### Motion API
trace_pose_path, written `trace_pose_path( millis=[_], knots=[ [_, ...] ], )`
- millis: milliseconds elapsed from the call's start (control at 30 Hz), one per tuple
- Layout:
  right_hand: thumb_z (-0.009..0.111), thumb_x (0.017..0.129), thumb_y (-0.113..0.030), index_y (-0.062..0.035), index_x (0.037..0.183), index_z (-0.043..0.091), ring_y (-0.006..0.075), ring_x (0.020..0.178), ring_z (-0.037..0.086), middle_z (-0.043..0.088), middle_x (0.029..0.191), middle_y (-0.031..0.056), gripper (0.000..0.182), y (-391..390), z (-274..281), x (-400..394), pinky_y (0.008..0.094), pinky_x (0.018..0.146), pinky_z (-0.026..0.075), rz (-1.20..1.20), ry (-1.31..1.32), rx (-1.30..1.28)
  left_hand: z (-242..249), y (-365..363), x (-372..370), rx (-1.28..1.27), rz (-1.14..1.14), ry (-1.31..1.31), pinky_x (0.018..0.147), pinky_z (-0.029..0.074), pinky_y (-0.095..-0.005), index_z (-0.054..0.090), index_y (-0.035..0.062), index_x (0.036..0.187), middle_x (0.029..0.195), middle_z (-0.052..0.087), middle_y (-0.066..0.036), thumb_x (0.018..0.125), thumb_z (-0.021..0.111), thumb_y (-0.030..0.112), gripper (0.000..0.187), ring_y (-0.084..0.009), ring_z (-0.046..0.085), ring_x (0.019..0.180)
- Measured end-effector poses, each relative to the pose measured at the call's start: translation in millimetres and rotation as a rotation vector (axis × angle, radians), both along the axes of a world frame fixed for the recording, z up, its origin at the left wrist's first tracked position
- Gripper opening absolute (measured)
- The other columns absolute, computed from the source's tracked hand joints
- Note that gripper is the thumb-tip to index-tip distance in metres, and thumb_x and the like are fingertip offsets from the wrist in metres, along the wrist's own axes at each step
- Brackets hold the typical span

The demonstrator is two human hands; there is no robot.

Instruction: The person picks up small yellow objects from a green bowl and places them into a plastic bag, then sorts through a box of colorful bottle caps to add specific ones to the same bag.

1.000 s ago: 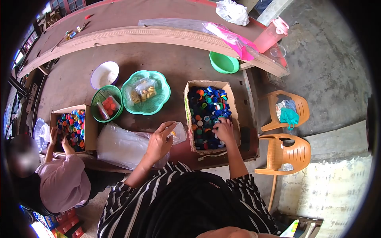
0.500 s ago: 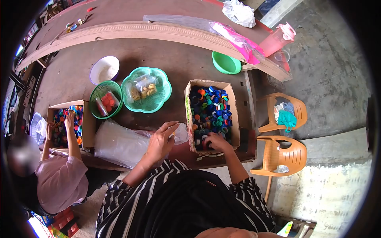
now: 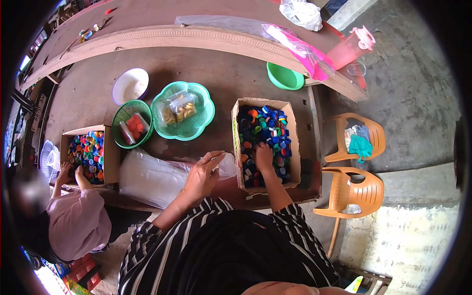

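Head view, clock centred on the left hand point(image 3: 200, 177). That hand is beside a small clear bag point(image 3: 227, 164), thumb and forefinger looking a little parted; whether any finger pinches the plastic, I can't tell. Over at two o'clock, the right hand point(image 3: 264, 156) is down among the bottle caps point(image 3: 268, 125) in the larger box point(image 3: 295, 152), fingertips buried, so no telling whether they close on one.

What could go wrong here? A loose hold could let that thin bag slip or fold its mouth shut. A hard sweep could send caps over the cardboard rim, and a forearm leaning on the near wall could bend it or shift the box towards the table point(image 3: 216, 64) edge.

Now the count! Two cardboard boxes: the larger one, plus a smaller box point(image 3: 112, 157) at nine, where a co-worker point(image 3: 78, 221) has both hands. Two baskets: a round one point(image 3: 117, 123) at ten, a scalloped one point(image 3: 202, 120) just shy of twelve. Two bowls: white point(image 3: 140, 78) at eleven, green point(image 3: 282, 76) at one. Two chairs point(image 3: 376, 140) between two and three. One pink jug point(image 3: 346, 51) towards two. Caps? Too many to count!
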State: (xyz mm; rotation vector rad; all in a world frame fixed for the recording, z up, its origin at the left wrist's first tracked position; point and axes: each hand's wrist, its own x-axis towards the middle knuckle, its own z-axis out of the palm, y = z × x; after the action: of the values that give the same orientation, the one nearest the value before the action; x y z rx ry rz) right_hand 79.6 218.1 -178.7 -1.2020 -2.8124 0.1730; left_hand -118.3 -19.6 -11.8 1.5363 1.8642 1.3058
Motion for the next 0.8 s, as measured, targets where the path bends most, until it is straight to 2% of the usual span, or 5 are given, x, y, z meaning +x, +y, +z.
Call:
trace_pose_path(
  millis=[167, 267, 567, 667, 800],
  knots=[
    [0.072, 0.078, -0.022, -0.0104, 0.104, 0.064, 0.0339, 0.103, 0.06, 0.062, 0.102, 0.0102, 0.03, 0.3, 2.8, -5.0, 0.0499, 0.081, 0.048, -0.066, 0.003, 0.005, 1.2, -1.4, -3.5, -0.018, 0.011, -0.057, 0.084, 0.055, -0.0422, 0.061, 0.0011, 0.125, 0.129, 0.061, -0.015, 0.079, 0.057, -0.005, 0.046, -0.037, 0.066, 0.1],
    [0.074, 0.074, -0.019, -0.0098, 0.105, 0.06, 0.0339, 0.097, 0.062, 0.062, 0.097, 0.0113, 0.035, -0.1, 7.2, -6.0, 0.048, 0.077, 0.047, -0.079, 0.036, 0.026, 2.3, -0.2, -0.3, -0.018, 0.007, -0.053, 0.085, 0.055, -0.0422, 0.061, 0.0005, 0.125, 0.128, 0.061, -0.015, 0.079, 0.058, -0.005, 0.046, -0.0369, 0.065, 0.1],
    [0.068, 0.081, -0.017, -0.0101, 0.099, 0.065, 0.0338, 0.097, 0.063, 0.063, 0.097, 0.0121, 0.019, 9.1, -18.1, -12.1, 0.0484, 0.079, 0.049, -0.127, 0.03, 0.119, 3.3, -8.0, 8.5, 0.006, 0.004, -0.007, 0.086, 0.054, -0.0414, 0.061, 0.0006, 0.126, 0.129, 0.06, -0.016, 0.079, 0.059, -0.004, 0.047, -0.0373, 0.065, 0.102],
    [0.067, 0.084, -0.02, -0.0109, 0.095, 0.066, 0.0366, 0.094, 0.064, 0.064, 0.095, 0.0138, 0.014, 11.3, -20.4, 0.3, 0.0526, 0.075, 0.049, -0.084, 0.13, 0.071, 5.8, -9.8, 8.1, 0.033, 0.017, -0.053, 0.083, 0.055, -0.0389, 0.062, 0.0005, 0.125, 0.13, 0.06, -0.016, 0.078, 0.059, -0.005, 0.047, -0.0352, 0.066, 0.097],
    [0.069, 0.086, -0.017, -0.0061, 0.095, 0.062, 0.0374, 0.091, 0.064, 0.065, 0.095, 0.0139, 0.016, -3.0, 15.8, 6.3, 0.0487, 0.077, 0.051, -0.193, 0.224, -0.214, 4.6, -7.9, 6.3, 0.051, 0.004, -0.146, 0.078, 0.055, -0.0345, 0.062, -0.0003, 0.124, 0.13, 0.06, -0.017, 0.078, 0.058, -0.007, 0.047, -0.0302, 0.067, 0.09]
  ],
)
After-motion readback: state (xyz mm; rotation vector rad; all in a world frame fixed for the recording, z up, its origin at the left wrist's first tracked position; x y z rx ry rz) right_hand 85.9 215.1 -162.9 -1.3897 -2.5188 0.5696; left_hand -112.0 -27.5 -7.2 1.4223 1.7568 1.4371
